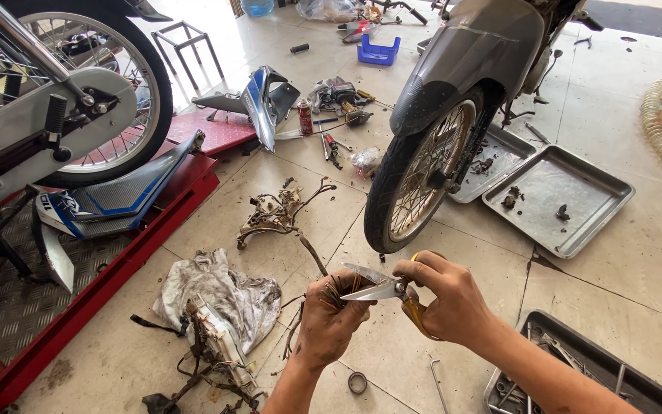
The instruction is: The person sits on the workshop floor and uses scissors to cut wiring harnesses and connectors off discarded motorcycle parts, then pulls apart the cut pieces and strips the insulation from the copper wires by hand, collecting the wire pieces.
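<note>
Wire bundle (336, 292): a short tuft of thin dark wires, low in the middle of the view, over the tiled floor (637, 253); its loose ends stand up out of the fist, long axis roughly upright, tilted a little to the right.
Left hand (329, 320): closed in a fist around the wire bundle, grimy, thumb side up.
Scissors (381, 287): blades parted, tips pointing left, long axis near level; the lower blade touches the wire ends, the upper one stands clear above them.
Right hand (444, 299): closed on the orange scissor handles, fingers through the loops.
Progress: judging by the open blades at the wire ends, the trimming looks under way; whether any ends are already cut I cannot tell, and the tuft is not yet even.
Harness (276, 215): a tangle of cable and connectors on the floor beyond the hands; one strand leads toward the fist.
Rag (224, 295): dirty cloth just left of the left hand, over another wired part.
Wheel (423, 180): a motorcycle's spoked wheel, standing behind the scissors.
Trays (607, 192): metal pans to the right, a few small parts inside.
</note>
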